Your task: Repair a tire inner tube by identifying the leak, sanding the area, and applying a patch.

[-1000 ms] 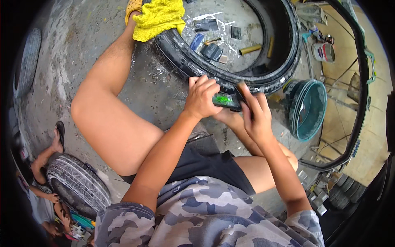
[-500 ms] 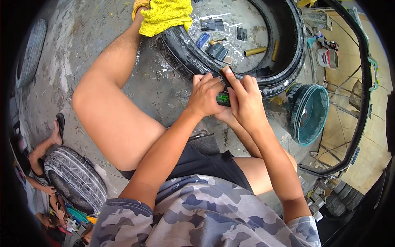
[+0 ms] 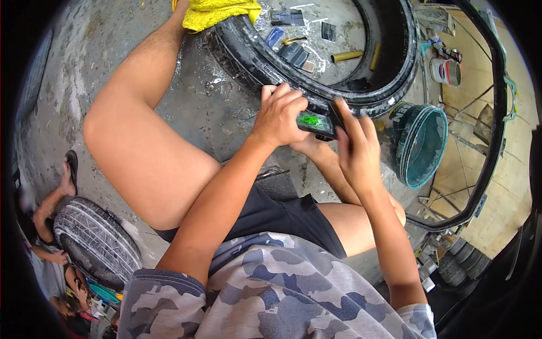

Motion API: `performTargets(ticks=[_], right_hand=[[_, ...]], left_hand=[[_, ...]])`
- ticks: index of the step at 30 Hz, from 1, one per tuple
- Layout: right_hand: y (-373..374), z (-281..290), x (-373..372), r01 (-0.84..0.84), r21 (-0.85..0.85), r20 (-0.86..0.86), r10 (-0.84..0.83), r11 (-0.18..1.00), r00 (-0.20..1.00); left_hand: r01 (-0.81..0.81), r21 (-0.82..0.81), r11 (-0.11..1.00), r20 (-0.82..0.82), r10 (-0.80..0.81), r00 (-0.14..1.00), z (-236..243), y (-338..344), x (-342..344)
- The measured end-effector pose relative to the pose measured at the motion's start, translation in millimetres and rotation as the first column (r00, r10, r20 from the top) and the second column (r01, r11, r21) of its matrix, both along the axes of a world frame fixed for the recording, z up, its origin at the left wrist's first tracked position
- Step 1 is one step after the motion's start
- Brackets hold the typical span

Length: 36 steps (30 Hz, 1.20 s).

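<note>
The left hand (image 3: 280,114) curls around one end of a small dark flat patch with a bright green marking (image 3: 314,121), fingers folded over its top edge and thumb beneath, so it pinches the piece firmly. The right hand (image 3: 354,150) meets it from the other side; its fingers are drawn together and grip a thin black strip (image 3: 336,115) that stands up at the patch's right end. Both hands hover just above the near rim of a large black rubber tyre (image 3: 372,99) lying flat on the wet grey concrete floor (image 3: 118,39). Inside the tyre's ring lie scattered small patches, a blue piece and a short yellowish tube (image 3: 346,56). A crumpled yellow cloth (image 3: 217,12) rests on the tyre's far left edge, touching it. To the right of the tyre, near the right hand, stands a teal plastic bucket (image 3: 420,146). A second, smaller tyre with pale tread (image 3: 93,240) lies at lower left, well apart, with another person's arm beside it.
</note>
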State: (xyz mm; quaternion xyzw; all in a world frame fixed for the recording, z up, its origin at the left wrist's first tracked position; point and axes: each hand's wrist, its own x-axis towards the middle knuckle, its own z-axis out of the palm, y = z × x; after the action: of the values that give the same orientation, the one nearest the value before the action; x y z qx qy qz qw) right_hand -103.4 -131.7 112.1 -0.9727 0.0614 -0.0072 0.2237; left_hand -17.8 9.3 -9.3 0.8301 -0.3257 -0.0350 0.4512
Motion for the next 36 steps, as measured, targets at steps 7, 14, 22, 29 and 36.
performTargets(ticks=[7, 14, 22, 29, 36], right_hand=[[4.2, -16.2, 44.0, 0.067, -0.047, 0.003, -0.067, 0.997, 0.998], [-3.5, 13.4, -37.6, 0.039, -0.038, -0.066, -0.041, 0.999, 0.997], [14.6, -23.3, 41.4, 0.01, -0.066, 0.138, -0.001, 0.998, 0.99], [0.8, 10.8, -5.6, 0.002, -0.013, 0.018, -0.002, 1.0, 1.0], [14.6, -13.1, 16.2, -0.001, 0.001, 0.031, 0.001, 1.0, 1.0]], left_hand=[[-0.007, -0.148, 0.989, 0.039, 0.013, 0.999, -0.3, -13.4, 1.3], [-0.044, -0.116, 0.992, 0.086, 0.055, 0.995, -1.2, -11.2, -1.1], [-0.029, -0.037, 0.999, 0.008, 0.029, 1.0, -6.3, -2.9, -2.0], [-0.021, -0.144, 0.989, 0.085, 0.034, 0.996, 3.4, -13.8, 0.5], [-0.036, -0.079, 0.996, 0.053, 0.04, 0.998, -4.0, 0.2, 0.7]])
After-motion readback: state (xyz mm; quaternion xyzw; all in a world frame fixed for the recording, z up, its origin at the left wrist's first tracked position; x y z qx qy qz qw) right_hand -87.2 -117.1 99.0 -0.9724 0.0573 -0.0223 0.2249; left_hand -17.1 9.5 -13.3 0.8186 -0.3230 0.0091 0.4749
